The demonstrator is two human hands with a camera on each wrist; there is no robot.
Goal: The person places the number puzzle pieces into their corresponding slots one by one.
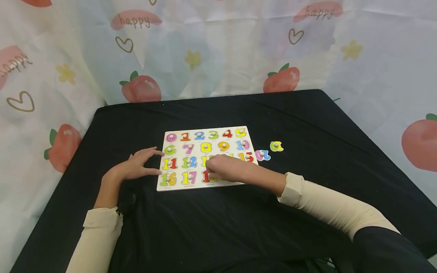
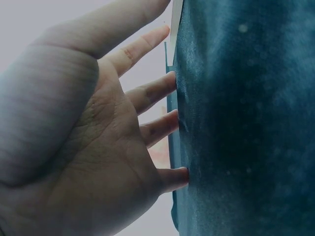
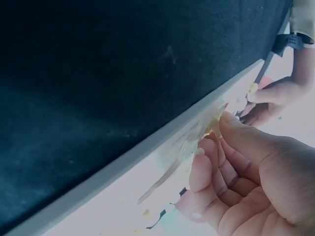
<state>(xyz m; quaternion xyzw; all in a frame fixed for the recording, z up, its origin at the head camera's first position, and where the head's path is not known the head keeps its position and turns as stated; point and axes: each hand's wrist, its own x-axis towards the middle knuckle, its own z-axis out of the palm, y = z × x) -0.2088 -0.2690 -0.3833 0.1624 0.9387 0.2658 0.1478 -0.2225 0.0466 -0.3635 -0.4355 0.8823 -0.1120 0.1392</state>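
Observation:
A white number puzzle board lies on the black cloth, with rows of colorful knobbed number pieces on it. My left hand is at the board's left edge, thumb and index fingertips right at the rim; the left wrist view shows its fingers spread. Over the lower middle of the board, my right hand pinches a yellowish number piece between thumb and curled fingers. That piece stands tilted close over the board, and its numeral is mostly hidden. Part of the bottom row is covered by the right hand.
Two loose number pieces are right of the board: a pink-and-blue one beside its edge, and a yellow-and-green one farther right. A printed curtain hangs behind the black-covered table.

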